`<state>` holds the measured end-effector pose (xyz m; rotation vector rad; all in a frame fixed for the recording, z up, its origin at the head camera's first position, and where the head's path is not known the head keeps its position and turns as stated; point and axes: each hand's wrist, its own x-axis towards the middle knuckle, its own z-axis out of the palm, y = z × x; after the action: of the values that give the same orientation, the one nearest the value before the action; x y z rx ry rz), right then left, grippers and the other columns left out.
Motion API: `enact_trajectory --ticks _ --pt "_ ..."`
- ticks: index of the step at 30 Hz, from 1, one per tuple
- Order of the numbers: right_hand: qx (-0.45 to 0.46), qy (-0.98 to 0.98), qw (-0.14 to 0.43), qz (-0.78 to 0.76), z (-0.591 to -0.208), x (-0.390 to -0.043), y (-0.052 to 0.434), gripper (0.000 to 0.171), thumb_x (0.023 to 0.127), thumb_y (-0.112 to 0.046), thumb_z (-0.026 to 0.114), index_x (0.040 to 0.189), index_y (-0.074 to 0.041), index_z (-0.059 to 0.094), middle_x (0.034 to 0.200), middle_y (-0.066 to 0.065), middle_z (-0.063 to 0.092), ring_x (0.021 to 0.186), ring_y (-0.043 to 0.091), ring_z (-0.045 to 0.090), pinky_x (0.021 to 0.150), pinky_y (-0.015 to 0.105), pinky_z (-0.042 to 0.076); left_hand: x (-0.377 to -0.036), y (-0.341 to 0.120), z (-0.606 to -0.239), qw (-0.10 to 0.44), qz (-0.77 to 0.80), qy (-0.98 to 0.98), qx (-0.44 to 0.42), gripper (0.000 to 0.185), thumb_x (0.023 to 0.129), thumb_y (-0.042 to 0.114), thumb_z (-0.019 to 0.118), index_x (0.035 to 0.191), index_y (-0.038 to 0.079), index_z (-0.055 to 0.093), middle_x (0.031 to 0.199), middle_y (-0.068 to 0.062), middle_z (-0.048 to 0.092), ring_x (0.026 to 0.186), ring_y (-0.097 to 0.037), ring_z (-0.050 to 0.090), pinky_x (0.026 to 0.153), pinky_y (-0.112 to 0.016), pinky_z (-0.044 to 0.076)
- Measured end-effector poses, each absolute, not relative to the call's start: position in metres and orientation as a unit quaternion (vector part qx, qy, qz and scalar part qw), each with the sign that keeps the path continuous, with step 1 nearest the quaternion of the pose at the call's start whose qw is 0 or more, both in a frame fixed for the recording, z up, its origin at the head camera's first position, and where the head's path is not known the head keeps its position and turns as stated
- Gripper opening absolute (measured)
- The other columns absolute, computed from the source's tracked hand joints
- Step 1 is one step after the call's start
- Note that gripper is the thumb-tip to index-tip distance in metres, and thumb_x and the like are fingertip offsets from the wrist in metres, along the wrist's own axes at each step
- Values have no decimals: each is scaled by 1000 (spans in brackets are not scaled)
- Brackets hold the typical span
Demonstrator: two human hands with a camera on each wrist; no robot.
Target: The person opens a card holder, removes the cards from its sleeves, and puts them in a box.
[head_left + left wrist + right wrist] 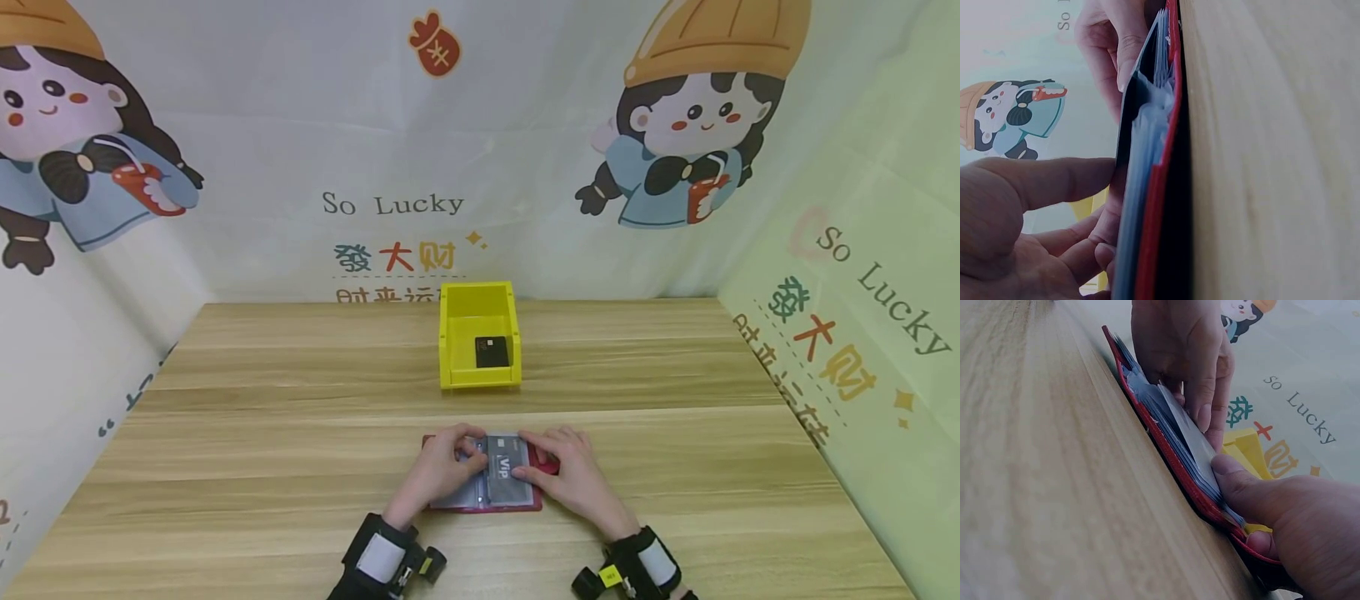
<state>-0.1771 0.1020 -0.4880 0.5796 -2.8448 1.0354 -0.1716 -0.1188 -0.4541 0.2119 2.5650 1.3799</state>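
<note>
A red card holder (487,510) with clear plastic sleeves lies spread flat on the wooden table. Over its right-hand sleeves is a grey card (498,492) printed "Vip", tilted up from the sleeves in the right wrist view. My left hand (444,462) pinches this card near its upper left, thumb on its face. On the other side, my right hand (576,477) grips the holder's right edge. Its thumb (1229,467) presses on the card while a finger (1261,542) sits at the red cover.
Beyond the holder stands a yellow bin (480,380) with a black card (491,352) in it. A printed cloth (525,150) hangs behind the table (262,433) and along its sides. Both wrists wear black camera straps (378,554).
</note>
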Motion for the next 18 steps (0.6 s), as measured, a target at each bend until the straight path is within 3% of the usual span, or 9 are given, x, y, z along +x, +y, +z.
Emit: enact_trajectory --ticks 8,18 --pt "185 -921 23 342 -488 -178 102 52 82 -34 82 128 -12 70 74 -11 45 81 8 38 82 32 25 -172 -119 -454 105 467 874 79 43 87 13 77 125 0 62 85 -5 67 73 -13 53 66 -23 38" --pt "187 -921 17 341 -488 -177 102 53 83 -34 81 129 -12 69 75 -11 47 82 9 39 83 33 26 -172 -121 -455 106 466 875 79 42 87 11 76 124 -1 63 85 -4 67 73 -12 53 65 -23 37"
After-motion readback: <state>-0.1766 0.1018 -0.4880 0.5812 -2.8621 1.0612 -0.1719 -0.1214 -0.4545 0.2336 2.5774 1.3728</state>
